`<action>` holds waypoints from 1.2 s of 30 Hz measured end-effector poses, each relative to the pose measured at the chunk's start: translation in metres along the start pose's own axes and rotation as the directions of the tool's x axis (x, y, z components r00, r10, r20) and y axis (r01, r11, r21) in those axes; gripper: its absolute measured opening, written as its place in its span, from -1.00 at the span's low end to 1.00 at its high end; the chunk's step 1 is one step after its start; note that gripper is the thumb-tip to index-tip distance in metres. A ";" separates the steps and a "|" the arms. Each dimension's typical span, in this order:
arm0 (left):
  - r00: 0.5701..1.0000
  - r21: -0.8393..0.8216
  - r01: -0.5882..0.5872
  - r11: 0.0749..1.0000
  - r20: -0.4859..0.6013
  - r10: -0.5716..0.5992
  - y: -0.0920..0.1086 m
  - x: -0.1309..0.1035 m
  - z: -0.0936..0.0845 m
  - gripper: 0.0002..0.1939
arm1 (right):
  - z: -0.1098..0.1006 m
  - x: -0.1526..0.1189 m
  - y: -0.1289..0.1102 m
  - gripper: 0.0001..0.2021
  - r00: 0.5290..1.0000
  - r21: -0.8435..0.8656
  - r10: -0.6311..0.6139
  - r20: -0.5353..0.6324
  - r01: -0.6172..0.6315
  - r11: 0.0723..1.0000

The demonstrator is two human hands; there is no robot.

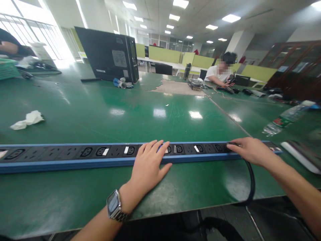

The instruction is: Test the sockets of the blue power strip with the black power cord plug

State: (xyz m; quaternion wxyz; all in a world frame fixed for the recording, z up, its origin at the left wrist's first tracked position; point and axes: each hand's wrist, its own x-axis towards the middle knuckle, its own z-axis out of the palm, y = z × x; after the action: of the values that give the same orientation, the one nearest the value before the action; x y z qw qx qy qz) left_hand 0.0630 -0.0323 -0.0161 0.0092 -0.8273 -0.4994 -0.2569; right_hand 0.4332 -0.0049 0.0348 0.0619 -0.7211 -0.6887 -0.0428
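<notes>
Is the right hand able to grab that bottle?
Probably yes, with a stretch: the bottle lies beyond the right hand, with green tabletop between and nothing visibly blocking. But that hand seems to hold the black cable, so it might need to let go first.

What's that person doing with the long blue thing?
The person's left hand lies spread across a long, blue-edged strip of black sockets on a shiny green table. The fingers of the right hand hold a small black plug at the strip, near its right end. A thick, curved black cable runs from under that hand to the table's edge. The fingers hide whether the plug is fully in.
</notes>
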 end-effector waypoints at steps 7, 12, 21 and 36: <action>0.965 -0.164 -0.209 0.964 -0.193 0.176 0.023 0.004 -0.007 -0.40 | -0.042 -0.055 -0.141 -0.46 0.961 0.800 -0.265 0.084 0.094 0.593; 0.858 -0.110 0.054 0.992 -0.504 -0.103 -0.047 -0.020 -0.043 -0.62 | -0.010 -0.049 -0.136 -0.62 0.973 0.939 0.205 -0.109 0.034 0.342; 0.949 -0.140 0.135 0.981 -0.267 -0.168 -0.120 -0.060 -0.073 -0.71 | 0.079 -0.045 -0.109 -0.78 0.783 0.378 0.079 -0.617 0.207 0.903; 0.964 -0.155 0.058 0.986 -0.249 -0.096 -0.112 -0.056 -0.078 -0.70 | 0.080 -0.049 -0.115 -0.82 0.787 0.358 0.042 -0.615 0.232 0.905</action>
State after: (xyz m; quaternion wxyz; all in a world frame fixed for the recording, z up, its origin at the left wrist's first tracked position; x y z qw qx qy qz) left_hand -0.0833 -0.0435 -0.0001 0.0028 -0.7657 -0.5055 -0.3976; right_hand 0.3140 -0.0363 -0.0478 0.4296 -0.6019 -0.6608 -0.1287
